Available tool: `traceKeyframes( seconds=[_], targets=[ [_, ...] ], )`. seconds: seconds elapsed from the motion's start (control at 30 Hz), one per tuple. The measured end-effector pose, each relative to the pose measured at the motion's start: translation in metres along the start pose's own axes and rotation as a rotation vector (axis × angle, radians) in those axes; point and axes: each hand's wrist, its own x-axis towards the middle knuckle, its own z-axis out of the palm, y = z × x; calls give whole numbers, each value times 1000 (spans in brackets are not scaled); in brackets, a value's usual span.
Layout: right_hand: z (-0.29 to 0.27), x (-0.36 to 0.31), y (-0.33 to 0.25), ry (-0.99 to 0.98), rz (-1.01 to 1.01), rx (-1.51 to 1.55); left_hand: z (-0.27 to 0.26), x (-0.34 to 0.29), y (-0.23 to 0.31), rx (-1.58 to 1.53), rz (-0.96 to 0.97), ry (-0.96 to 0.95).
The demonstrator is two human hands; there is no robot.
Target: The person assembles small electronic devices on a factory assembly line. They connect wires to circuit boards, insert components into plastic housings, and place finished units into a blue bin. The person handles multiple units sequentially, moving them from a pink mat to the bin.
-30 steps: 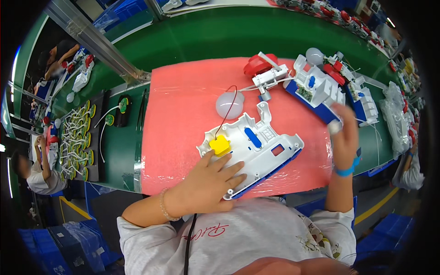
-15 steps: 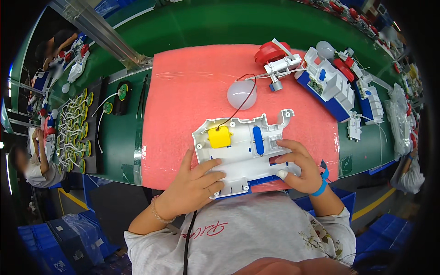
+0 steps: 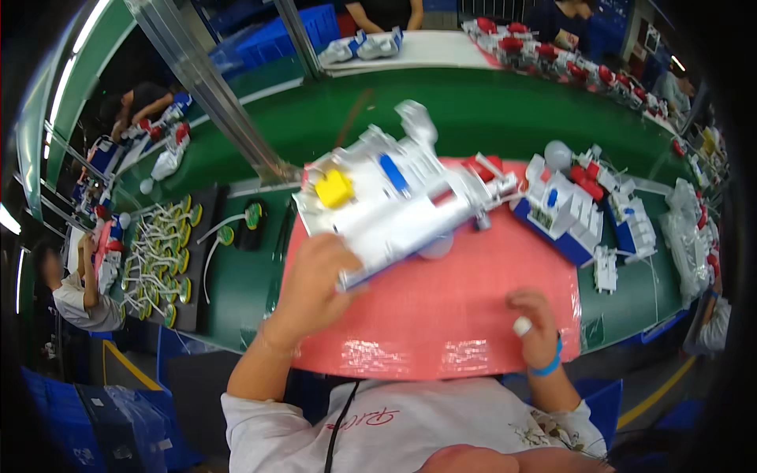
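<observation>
My left hand (image 3: 315, 272) grips the near left corner of a white plastic housing shell (image 3: 378, 229) with a blue underside. The shell is lifted and tilted, its hollow inside facing up, and it is slightly blurred. Inside it sit a yellow square block (image 3: 334, 188) and a blue strip (image 3: 393, 173). My right hand (image 3: 538, 325), a white cover on one finger and a blue band at the wrist, is off the shell. Its fingers are apart and empty above the pink foam mat (image 3: 441, 323). A frosted bulb (image 3: 436, 246) is mostly hidden under the shell.
Red and white parts (image 3: 493, 177) lie partly behind the shell. Further right stand blue-and-white housings (image 3: 560, 213) with a bulb (image 3: 557, 154). Several green-and-yellow round boards (image 3: 169, 260) with white wires fill a dark tray on the left. A metal post (image 3: 213, 94) rises at the far left.
My left hand has raised the shell off the mat, away from me and to the left, turning it. My right hand has let go of it. The view has tilted up.
</observation>
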Motion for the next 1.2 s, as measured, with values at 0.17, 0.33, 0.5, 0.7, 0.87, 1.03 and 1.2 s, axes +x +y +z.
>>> traceKeyframes(
  seconds=[0.17, 0.33, 0.5, 0.7, 0.87, 1.03, 1.2],
  targets=[
    [5, 10, -8, -154, -19, -123, 50, 94, -120, 129, -138, 196],
    [3, 17, -12, -159, 24, -104, 129, 181, -181, 113, -250, 99],
    [2, 20, -19, -161, 44, -113, 162, 216, -178, -83, -344, 208],
    [0, 17, -17, -222, 16, -142, 137, 164, -130, -320, -281, -4],
    [-2, 24, -24, -366, -75, -285, 99, 77, -83, -367, -349, -382],
    [-41, 66, -47, -220, -347, -834, 99, 34, -46, -653, -319, -295],
    [-44, 124, -19, -44, -282, -1353, 110, 47, -16, -559, -277, -304]
  ],
)
